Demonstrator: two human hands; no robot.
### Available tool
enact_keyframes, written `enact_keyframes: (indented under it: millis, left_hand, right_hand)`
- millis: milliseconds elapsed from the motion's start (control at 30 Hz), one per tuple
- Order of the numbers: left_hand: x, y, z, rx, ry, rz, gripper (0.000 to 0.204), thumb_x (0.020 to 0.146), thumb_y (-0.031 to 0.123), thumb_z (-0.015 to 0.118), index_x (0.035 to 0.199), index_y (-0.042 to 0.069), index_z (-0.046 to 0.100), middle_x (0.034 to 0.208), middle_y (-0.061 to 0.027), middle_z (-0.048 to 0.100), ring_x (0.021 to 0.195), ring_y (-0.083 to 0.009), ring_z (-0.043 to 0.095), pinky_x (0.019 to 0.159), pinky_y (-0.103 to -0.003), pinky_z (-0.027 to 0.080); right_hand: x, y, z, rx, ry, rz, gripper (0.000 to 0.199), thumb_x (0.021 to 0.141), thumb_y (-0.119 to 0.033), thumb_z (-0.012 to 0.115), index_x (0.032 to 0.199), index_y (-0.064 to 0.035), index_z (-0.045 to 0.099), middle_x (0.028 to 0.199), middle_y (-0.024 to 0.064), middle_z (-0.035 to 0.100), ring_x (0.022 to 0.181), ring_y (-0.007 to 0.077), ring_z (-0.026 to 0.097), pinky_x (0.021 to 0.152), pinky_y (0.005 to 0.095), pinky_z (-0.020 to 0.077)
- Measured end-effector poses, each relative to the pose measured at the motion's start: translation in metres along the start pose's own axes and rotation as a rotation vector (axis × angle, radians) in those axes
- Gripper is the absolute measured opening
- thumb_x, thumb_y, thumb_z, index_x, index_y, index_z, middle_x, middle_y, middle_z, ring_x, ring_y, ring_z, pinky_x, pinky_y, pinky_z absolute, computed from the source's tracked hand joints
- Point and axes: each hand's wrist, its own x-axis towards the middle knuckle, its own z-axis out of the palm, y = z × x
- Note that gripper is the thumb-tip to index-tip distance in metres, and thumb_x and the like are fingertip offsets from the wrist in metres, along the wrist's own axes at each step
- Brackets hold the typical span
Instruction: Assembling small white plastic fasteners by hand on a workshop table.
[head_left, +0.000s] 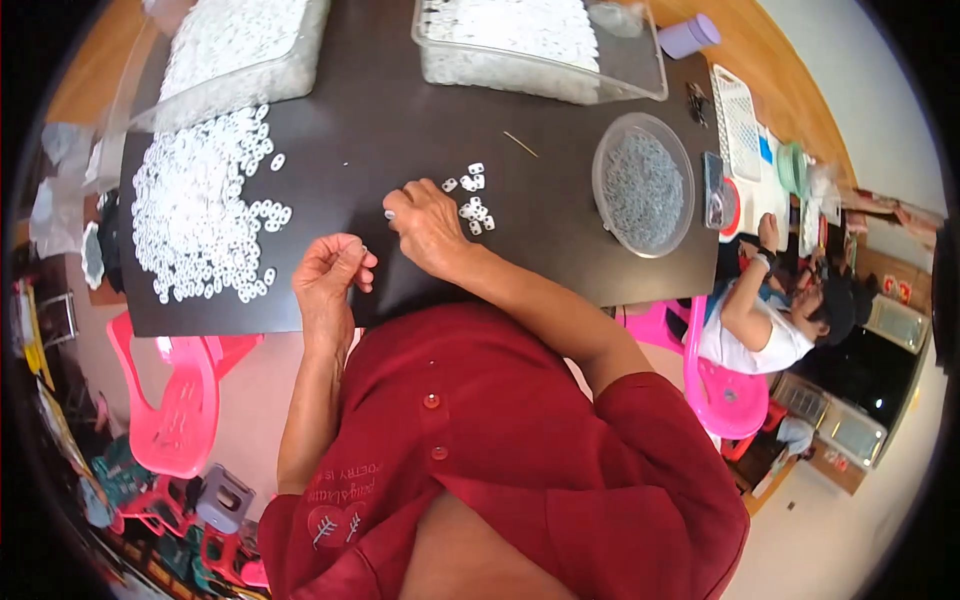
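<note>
My left hand (328,272) is raised at the table's near edge, thumb and forefinger pinched together. A speck shows at its fingertips, too small to name. Just to the right, my right hand (425,226) is held over the dark tabletop with its fingers curled in. A small pale spot shows at its left side; whether this is a held piece or a ring I cannot make out. Close beside its knuckles lies a small group of white plastic pieces (474,210) with dark holes. A large heap of white oval pieces (200,205) spreads over the table's left side.
Two clear bins (545,85) of white pieces stand at the back. At right are a round tub (643,185) of small grey-blue parts, a phone (713,190) and a purple bottle (690,36). A thin stick (521,145) lies mid-table. Another person (765,315) sits at right.
</note>
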Motion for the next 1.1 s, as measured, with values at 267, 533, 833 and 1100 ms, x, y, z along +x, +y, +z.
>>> enact_keyframes:
  millis: [267, 533, 833, 1100]
  left_hand:
    - [-0.001, -0.006, 0.015, 0.059, -0.042, -0.058, 0.012, 0.085, 0.011, 0.060, 0.088, 0.000, 0.057, 0.072, -0.0081, 0.060, 0.054, -0.0114, 0.051, 0.050, -0.023, 0.042]
    - [0.000, -0.006, 0.023, 0.042, -0.063, -0.076, 0.010, 0.085, 0.010, 0.060, 0.086, 0.000, 0.057, 0.070, -0.0065, 0.057, 0.053, -0.0112, 0.050, 0.049, -0.023, 0.041]
    - [-0.003, -0.011, 0.025, 0.050, -0.090, -0.100, 0.012, 0.085, 0.012, 0.061, 0.084, 0.001, 0.058, 0.070, -0.0060, 0.057, 0.053, -0.0106, 0.050, 0.049, -0.024, 0.042]
    - [-0.007, -0.010, 0.034, 0.078, -0.088, -0.116, 0.010, 0.086, 0.010, 0.060, 0.085, 0.000, 0.058, 0.069, -0.0063, 0.057, 0.052, -0.0108, 0.050, 0.049, -0.024, 0.042]
  right_hand:
    - [-0.009, -0.003, -0.005, 0.028, -0.040, 0.003, 0.019, 0.060, 0.000, 0.059, 0.078, -0.0025, 0.058, 0.081, 0.0158, 0.053, 0.081, 0.0306, 0.049, 0.073, 0.0393, 0.0413]
    - [-0.026, 0.006, -0.036, 0.079, 0.077, -0.013, 0.015, 0.066, -0.006, 0.062, 0.081, -0.0048, 0.062, 0.079, 0.0117, 0.053, 0.078, 0.0297, 0.050, 0.068, 0.0385, 0.0443]
    - [-0.096, 0.142, -0.175, -0.086, 0.495, 0.525, 0.006, 0.069, -0.008, 0.063, 0.075, -0.0074, 0.065, 0.073, 0.0123, 0.060, 0.072, 0.0313, 0.057, 0.066, 0.0404, 0.0456]
    - [-0.108, 0.182, -0.172, -0.280, 0.235, 0.403, 0.007, 0.067, -0.009, 0.063, 0.074, -0.0077, 0.064, 0.073, 0.0137, 0.059, 0.072, 0.0329, 0.056, 0.064, 0.0425, 0.0453]
